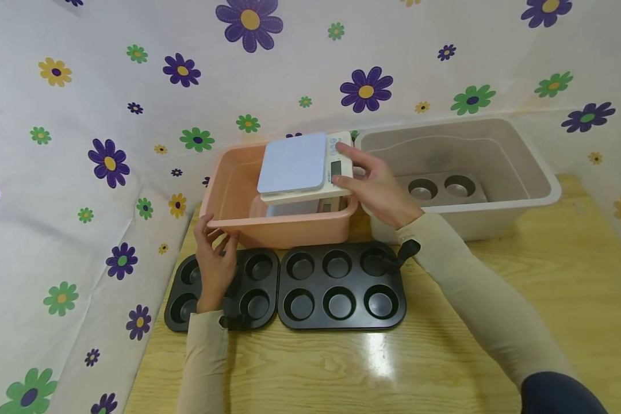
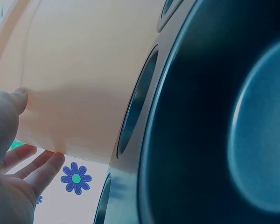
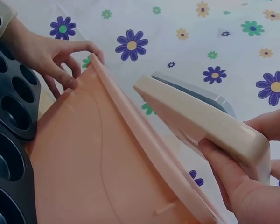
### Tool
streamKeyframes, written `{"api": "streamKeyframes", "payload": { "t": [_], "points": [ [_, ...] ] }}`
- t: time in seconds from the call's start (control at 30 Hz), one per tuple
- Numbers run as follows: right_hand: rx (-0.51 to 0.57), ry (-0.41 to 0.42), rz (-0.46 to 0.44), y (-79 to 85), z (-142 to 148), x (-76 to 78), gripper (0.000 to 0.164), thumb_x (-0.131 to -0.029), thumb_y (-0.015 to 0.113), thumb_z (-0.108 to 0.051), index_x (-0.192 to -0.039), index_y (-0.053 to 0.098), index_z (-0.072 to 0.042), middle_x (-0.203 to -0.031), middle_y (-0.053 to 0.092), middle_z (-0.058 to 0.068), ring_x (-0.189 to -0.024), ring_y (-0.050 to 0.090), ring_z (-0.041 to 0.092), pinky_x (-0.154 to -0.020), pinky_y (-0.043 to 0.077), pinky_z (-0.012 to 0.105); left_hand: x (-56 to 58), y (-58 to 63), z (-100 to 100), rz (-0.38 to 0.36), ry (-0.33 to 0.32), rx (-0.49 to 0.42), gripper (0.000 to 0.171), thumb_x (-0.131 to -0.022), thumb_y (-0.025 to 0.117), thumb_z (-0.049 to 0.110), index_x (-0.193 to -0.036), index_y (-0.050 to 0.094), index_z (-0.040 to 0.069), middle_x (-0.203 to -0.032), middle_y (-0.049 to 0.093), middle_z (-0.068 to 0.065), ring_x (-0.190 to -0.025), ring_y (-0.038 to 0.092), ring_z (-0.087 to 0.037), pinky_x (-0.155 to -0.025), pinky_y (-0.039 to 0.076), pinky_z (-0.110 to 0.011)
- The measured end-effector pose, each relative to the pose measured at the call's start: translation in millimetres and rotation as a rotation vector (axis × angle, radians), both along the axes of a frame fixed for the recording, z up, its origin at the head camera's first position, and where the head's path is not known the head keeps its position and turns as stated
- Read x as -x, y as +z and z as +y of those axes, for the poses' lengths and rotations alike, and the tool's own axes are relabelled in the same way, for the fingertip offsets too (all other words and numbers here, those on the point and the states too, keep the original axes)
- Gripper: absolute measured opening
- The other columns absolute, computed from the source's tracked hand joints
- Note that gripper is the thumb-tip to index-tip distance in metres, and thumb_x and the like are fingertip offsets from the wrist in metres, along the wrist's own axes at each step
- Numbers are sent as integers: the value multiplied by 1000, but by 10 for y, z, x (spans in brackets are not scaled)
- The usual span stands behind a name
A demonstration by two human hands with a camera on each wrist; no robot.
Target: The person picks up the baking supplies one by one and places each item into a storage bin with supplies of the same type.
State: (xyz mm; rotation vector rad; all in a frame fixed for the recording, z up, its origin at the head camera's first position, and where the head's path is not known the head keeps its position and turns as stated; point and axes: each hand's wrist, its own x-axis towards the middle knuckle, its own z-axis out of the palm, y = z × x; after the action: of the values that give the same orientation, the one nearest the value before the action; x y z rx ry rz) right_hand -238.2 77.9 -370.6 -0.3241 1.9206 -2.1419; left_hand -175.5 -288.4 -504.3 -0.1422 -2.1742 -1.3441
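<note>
The scale (image 1: 292, 164), a white body with a pale blue top, is held above the opening of the pink bin (image 1: 295, 233), apart from its rim. The right hand (image 1: 380, 187) pinches the scale at its display end, over the right side of the pink bin, one digit on the buttons and another beside the display. At the pink bin's near left corner, the left hand (image 1: 216, 261) grips the rim, its thumb against the front wall and its fingers bent round the side. Inside the pink bin, beneath the held one, lies a second scale (image 1: 295, 209), partly hidden, its display also toward the bin's right end. Just in front of the pink bin, two black six-cup pans lie side by side: the left pan (image 1: 259, 284), partly covered by the left hand, and the right pan (image 1: 338, 283). Right of the pink bin stands the white bin (image 1: 455, 223), with a brownish pan (image 1: 441, 191) inside showing two cups. A wooden table (image 1: 331, 368) bears them all, and a flowered cloth (image 1: 290, 69) rises behind the pink bin and to its left.
</note>
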Motion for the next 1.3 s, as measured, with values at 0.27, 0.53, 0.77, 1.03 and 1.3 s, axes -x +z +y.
{"api": "streamKeyframes", "payload": {
  "t": [0.27, 0.53, 0.77, 1.03, 1.3],
  "points": [
    [-89, -39, -35, 33, -184, 93, 76, -104, 68, 1, -171, 39, -19, -164, 51, 19, -138, 63, 33, -101, 65, 30, -14, 6, -7, 4, -4, -1, 68, -101, 76, 3, -159, 40, 11, -145, 54, -29, -128, 67, -46, -105, 57, -68],
    [-188, -62, -80, 49, -318, 121, 77, -103, 70, -3, -171, 39, -22, -159, 54, 19, -133, 65, 33, -103, 65, 36, -19, 35, 36, -13, 29, 12, 67, -101, 73, -3, -158, 38, 5, -148, 50, -35, -128, 65, -53, -106, 54, -74],
    [-198, -60, -105, 45, -372, 103, 78, -102, 69, 0, -171, 41, -20, -159, 52, 20, -134, 64, 35, -112, 60, 47, -125, 250, 186, -20, 19, 4, 66, -101, 70, -6, -157, 35, -1, -146, 48, -40, -128, 62, -59, -105, 50, -77],
    [-187, -29, -121, 51, -414, 102, 78, -102, 68, 1, -171, 38, -17, -170, 41, 13, -131, 63, 31, -112, 61, 45, -78, 132, 127, -14, 29, 11, 67, -102, 71, -5, -158, 37, 4, -147, 48, -38, -128, 64, -55, -106, 53, -74],
    [-303, 4, -90, 53, -439, 111, 78, -102, 69, -4, -172, 37, -17, -174, 33, 14, -140, 58, 33, -113, 60, 43, -13, 16, 55, -14, 39, 7, 68, -101, 73, -4, -158, 38, 6, -147, 50, -36, -128, 65, -51, -106, 54, -71]
  ]
}}
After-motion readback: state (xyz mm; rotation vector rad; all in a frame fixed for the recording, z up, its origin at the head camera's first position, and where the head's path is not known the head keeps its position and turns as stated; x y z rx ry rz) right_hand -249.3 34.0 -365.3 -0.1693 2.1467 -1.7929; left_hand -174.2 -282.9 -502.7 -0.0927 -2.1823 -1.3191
